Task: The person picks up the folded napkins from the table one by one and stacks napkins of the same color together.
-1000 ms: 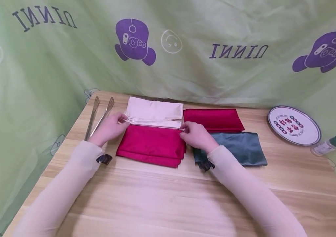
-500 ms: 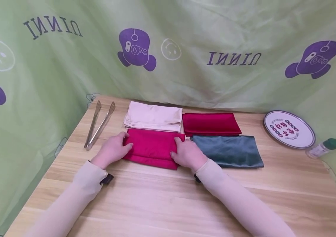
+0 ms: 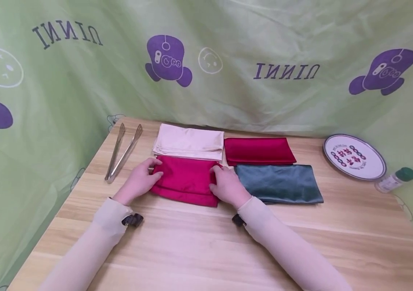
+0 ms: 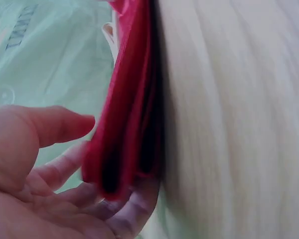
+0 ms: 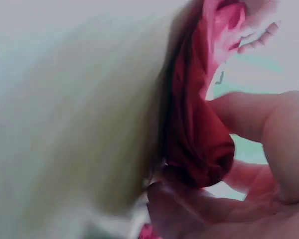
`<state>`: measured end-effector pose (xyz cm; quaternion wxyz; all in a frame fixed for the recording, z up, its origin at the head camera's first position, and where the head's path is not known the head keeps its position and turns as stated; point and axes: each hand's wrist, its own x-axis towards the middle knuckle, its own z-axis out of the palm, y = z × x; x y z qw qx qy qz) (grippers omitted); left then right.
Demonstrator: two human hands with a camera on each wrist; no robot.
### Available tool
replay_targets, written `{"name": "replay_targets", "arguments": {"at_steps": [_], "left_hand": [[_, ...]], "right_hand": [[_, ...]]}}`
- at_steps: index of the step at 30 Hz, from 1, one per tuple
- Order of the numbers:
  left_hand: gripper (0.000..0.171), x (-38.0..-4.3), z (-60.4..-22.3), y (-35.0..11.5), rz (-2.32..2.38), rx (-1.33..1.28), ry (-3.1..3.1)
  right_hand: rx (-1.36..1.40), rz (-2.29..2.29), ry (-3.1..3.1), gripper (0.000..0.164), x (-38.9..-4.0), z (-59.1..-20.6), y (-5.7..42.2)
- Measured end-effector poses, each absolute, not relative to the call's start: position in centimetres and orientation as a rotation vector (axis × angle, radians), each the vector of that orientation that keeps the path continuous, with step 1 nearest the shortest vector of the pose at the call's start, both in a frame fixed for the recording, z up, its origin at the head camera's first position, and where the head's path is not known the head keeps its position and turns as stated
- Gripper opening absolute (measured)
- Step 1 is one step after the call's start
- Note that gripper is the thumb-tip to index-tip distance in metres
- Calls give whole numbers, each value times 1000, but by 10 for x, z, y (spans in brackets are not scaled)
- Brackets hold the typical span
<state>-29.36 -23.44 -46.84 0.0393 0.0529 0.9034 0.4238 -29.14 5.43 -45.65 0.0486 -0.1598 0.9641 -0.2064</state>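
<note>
A folded crimson satin cloth lies on the table between both hands. At its left side, my left hand has its fingers round the short edge; in the left wrist view the fingers reach under the folded layers and the thumb is above them. My right hand grips the opposite edge, and in the right wrist view thumb and fingers close round the bunched layers. Behind lies a folded pale pink cloth. Right of the right hand is a folded dark teal cloth.
A second dark red cloth lies folded behind the teal one. Metal tongs rest at the left. A printed oval plate and a green-capped bottle stand at the right. A green curtain hangs behind the table.
Both hands have moved from the crimson cloth's far corners towards me, down to its side edges. The cloth's right side has drawn in, and it looks narrower. The head view has shifted slightly.
</note>
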Motion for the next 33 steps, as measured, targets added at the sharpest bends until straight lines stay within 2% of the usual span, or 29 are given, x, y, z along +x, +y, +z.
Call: {"name": "replay_targets", "arguments": {"at_steps": [8, 15, 24, 33], "left_hand": [[50, -293, -476, -249, 1808, -28, 2345], [51, -285, -468, -240, 2026, -76, 2150], [48, -275, -447, -232, 2188, -49, 2015], [43, -272, -449, -238, 2258, -10, 1959]], "right_hand": [[-269, -1278, 2687, 40, -293, -465, 58], [-106, -1752, 2385, 44, -286, -462, 63], [-71, -1982, 2122, 47, -286, -454, 81], [-118, -2080, 2036, 47, -290, -450, 92]]}}
